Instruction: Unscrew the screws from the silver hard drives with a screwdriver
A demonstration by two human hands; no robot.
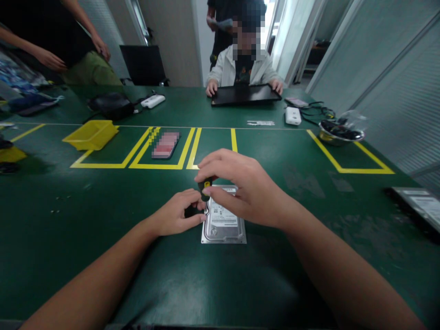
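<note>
A silver hard drive (225,233) with a white label lies flat on the green table. In my right hand (240,183) is a dark screwdriver (205,189) with a yellow mark, held upright over the drive's left edge. Thumb and fingers close round its handle. The tip is hidden behind fingers. My left hand (180,213) rests at the drive's left side, thumb against the edge and fingertips near the screwdriver's shaft, gripping the drive's side.
Small screws (58,198) lie to the left. A yellow bin (91,135) and a phone (166,145) stand beyond. At right are a metal bowl (341,133) of dark parts and another drive (417,206). Opposite, a seated person holds a black panel (246,95); others stand behind.
</note>
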